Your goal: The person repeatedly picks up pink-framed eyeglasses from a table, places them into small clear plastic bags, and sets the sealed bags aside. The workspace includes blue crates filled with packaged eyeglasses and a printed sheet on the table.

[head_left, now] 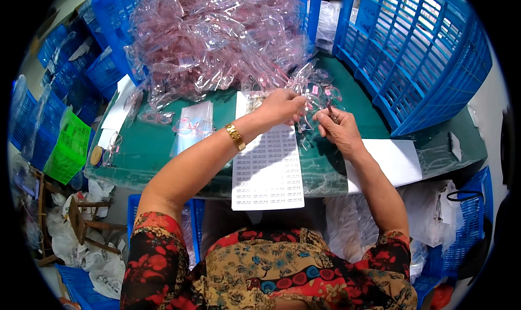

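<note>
Green worktable (144, 147) in head view, with pile of plastic bags (217, 39) spilling from blue crate (111, 17) behind and second crate (412, 74) at right. Left hand (279, 108) over far part of printed sheet (266, 180), fingers curled beside glasses (310, 114); hold, if any, impossible to tell. Right hand (342, 130) nearly closed, thumb and fingers pinching small dark object (330, 111). Glasses between both hands, just right of sheet.

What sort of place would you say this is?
Probably a packing workshop: clear plastic bags with pinkish contents are heaped at the green worktable, a printed sheet lies on it, and blue plastic crates stand around.
</note>
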Action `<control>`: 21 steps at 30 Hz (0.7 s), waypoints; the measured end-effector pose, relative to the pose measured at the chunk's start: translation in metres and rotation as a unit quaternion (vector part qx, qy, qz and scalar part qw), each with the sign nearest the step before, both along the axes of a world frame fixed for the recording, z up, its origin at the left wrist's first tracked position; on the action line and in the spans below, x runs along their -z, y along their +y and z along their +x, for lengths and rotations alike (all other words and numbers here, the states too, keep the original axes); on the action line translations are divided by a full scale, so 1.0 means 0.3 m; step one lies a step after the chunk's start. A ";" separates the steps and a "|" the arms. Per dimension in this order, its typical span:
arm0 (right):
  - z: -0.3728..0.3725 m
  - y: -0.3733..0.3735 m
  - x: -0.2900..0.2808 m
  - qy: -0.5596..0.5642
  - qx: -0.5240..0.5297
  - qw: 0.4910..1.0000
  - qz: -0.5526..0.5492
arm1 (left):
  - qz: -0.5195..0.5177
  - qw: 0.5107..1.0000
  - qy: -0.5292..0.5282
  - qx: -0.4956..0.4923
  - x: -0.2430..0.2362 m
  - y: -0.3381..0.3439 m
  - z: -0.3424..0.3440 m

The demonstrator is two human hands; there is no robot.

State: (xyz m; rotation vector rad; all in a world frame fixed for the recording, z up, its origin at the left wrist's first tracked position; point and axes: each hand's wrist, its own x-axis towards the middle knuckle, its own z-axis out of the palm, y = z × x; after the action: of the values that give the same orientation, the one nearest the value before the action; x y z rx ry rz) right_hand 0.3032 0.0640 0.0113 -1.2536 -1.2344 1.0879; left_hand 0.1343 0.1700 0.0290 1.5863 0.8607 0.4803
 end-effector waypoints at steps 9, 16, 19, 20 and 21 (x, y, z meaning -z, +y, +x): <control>-0.046 -0.036 -0.010 -0.031 -0.049 0.998 0.017 | -0.105 0.978 -0.165 -0.068 -0.086 -0.154 -0.168; -0.129 -0.007 -0.074 -0.289 -0.063 0.951 0.090 | -0.237 0.937 -0.239 -0.097 0.005 -0.290 -0.539; -0.225 0.044 -0.088 -0.358 -0.083 0.921 0.129 | -0.230 0.937 -0.254 -0.064 0.056 -0.379 -0.591; -0.259 0.063 -0.080 -0.367 -0.088 0.912 0.159 | -0.231 0.939 -0.251 -0.057 0.065 -0.401 -0.597; -0.287 0.083 -0.065 -0.375 -0.093 0.903 0.190 | -0.231 0.940 -0.246 -0.050 0.072 -0.419 -0.596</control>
State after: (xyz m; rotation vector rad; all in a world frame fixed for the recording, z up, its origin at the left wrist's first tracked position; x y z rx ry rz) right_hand 0.2171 0.0889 0.0307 -1.2964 -2.0678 0.4279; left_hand -0.0446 0.0443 0.0073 0.9337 0.6096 0.6590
